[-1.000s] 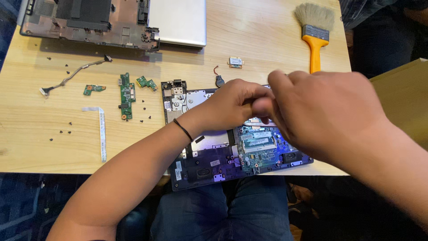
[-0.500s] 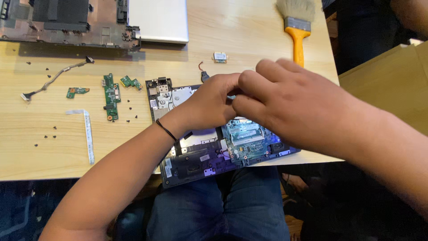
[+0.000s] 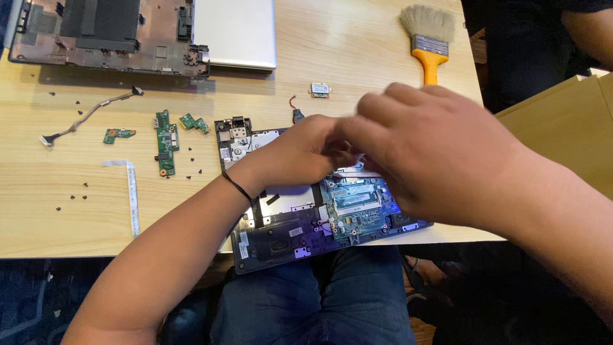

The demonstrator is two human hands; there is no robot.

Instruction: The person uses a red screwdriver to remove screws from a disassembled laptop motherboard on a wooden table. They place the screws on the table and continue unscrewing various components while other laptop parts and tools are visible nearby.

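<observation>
An opened dark laptop base (image 3: 287, 236) lies at the table's near edge and hangs over my lap. Its green motherboard (image 3: 357, 211) is exposed. My left hand (image 3: 300, 153), with a black band on the wrist, reaches in from the lower left with curled fingers. My right hand (image 3: 440, 153) comes from the right and covers the upper middle of the base. The fingertips of both hands meet over the board's top edge. What they pinch or press there is hidden.
A paintbrush with a yellow handle (image 3: 429, 45) lies at the back right. A stripped laptop shell (image 3: 102, 32) and a silver lid (image 3: 233, 32) are at the back. Small green boards (image 3: 166, 140), a white ribbon cable (image 3: 132, 198), a wire (image 3: 89, 115) and loose screws lie left. Another person's arm (image 3: 590, 32) is far right.
Both hands stay together over the same spot on the laptop base. Only the view has shifted slightly.
</observation>
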